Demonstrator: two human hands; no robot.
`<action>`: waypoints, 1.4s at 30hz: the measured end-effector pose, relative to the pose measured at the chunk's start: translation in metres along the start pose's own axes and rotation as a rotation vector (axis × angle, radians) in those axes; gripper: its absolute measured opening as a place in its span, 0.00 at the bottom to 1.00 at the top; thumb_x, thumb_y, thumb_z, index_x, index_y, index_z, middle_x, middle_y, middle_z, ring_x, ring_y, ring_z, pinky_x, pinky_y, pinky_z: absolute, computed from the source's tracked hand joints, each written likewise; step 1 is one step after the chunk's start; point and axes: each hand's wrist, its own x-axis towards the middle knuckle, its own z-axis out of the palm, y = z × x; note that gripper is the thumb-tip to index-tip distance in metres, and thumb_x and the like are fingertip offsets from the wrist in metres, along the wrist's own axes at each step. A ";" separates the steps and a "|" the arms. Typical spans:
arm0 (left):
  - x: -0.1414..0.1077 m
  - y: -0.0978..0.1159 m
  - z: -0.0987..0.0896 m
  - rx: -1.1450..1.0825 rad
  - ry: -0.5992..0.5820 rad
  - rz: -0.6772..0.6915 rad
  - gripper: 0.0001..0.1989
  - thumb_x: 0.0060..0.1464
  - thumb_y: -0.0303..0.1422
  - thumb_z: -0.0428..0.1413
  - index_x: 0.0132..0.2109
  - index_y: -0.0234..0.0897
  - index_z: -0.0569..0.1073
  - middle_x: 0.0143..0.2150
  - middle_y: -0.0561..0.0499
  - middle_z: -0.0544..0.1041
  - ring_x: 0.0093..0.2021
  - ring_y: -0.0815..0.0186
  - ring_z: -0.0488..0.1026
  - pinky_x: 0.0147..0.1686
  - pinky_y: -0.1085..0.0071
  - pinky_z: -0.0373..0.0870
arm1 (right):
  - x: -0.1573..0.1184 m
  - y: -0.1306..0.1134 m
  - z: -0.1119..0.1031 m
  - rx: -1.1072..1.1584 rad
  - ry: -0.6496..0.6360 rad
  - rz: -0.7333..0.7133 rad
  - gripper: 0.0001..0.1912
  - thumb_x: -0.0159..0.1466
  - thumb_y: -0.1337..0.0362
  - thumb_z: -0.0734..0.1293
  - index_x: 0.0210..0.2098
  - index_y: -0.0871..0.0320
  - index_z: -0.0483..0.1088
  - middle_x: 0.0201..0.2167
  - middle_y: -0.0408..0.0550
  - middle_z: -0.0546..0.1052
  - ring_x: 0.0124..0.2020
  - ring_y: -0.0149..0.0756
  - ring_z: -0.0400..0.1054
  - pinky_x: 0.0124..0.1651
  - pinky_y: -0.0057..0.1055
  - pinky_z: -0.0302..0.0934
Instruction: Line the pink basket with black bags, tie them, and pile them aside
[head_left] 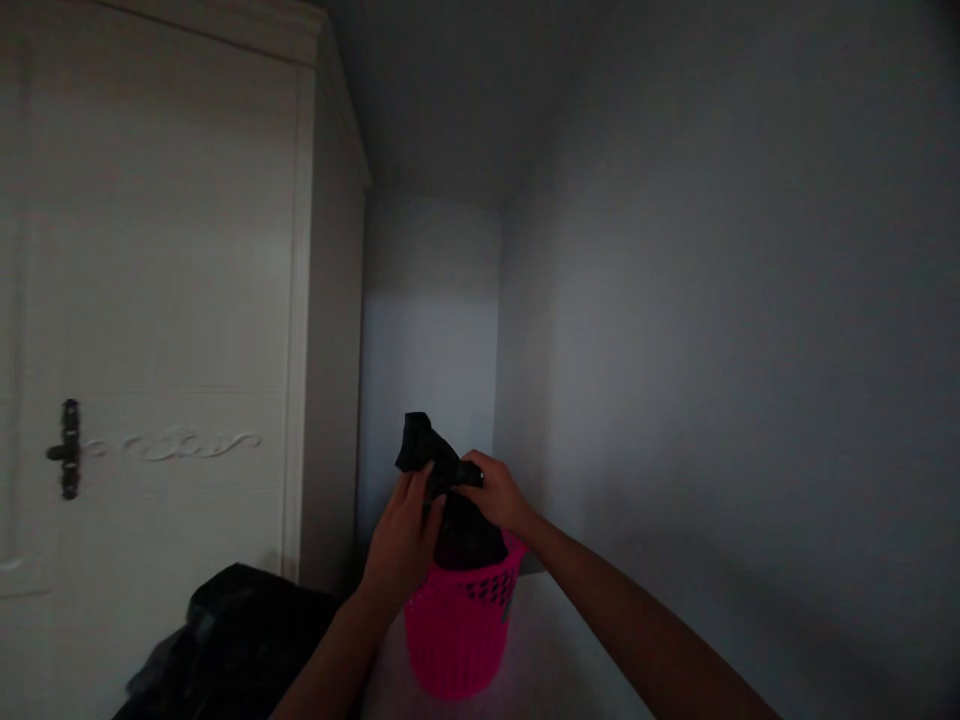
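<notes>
Your right hand (pixel 496 490) pinches the gathered neck of a thin, black plastic bag (pixel 469 535) between thumb and fingers, while your left hand (pixel 409 525) cups the opposite side, touching it — whether that grip is closed tight cannot be told. The bag sits in the mouth of a bright pink, round plastic basket (pixel 457 640) with openwork below its rim, the bunched top rising above. Expect the film to be soft, limp and slippery, apt to tear under a fingernail; its weight is hard to judge, any contents hidden. Hold it by the bunched neck — likely several layers thick — rather than by one loose fold. The basket looks stiffer and probably light.
</notes>
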 end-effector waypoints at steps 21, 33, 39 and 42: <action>0.023 -0.013 0.026 -0.051 -0.312 -0.076 0.15 0.61 0.37 0.58 0.54 0.41 0.77 0.50 0.45 0.84 0.50 0.56 0.80 0.51 0.63 0.73 | -0.039 0.013 -0.041 -0.096 -0.244 0.031 0.14 0.66 0.55 0.73 0.49 0.48 0.81 0.47 0.45 0.86 0.47 0.44 0.80 0.51 0.36 0.69; 0.023 -0.002 0.023 -0.107 -0.188 -0.178 0.08 0.59 0.26 0.49 0.41 0.41 0.71 0.42 0.47 0.80 0.45 0.59 0.78 0.48 0.65 0.69 | -0.056 0.015 -0.056 -0.224 -0.219 0.020 0.31 0.57 0.52 0.79 0.57 0.55 0.75 0.50 0.53 0.80 0.50 0.45 0.74 0.53 0.38 0.67; 0.018 0.003 0.033 -0.230 -0.255 -0.165 0.16 0.58 0.24 0.46 0.49 0.42 0.71 0.42 0.49 0.82 0.45 0.60 0.80 0.48 0.64 0.72 | -0.058 0.009 -0.044 -0.236 -0.330 0.094 0.15 0.61 0.70 0.72 0.48 0.55 0.77 0.44 0.49 0.83 0.45 0.44 0.76 0.49 0.37 0.67; 0.014 -0.016 0.023 -0.251 -0.265 -0.183 0.19 0.55 0.21 0.45 0.47 0.42 0.74 0.44 0.48 0.83 0.47 0.59 0.80 0.51 0.62 0.72 | -0.062 0.024 -0.064 -0.229 -0.216 0.074 0.16 0.61 0.73 0.69 0.47 0.54 0.78 0.44 0.49 0.82 0.45 0.43 0.74 0.51 0.38 0.66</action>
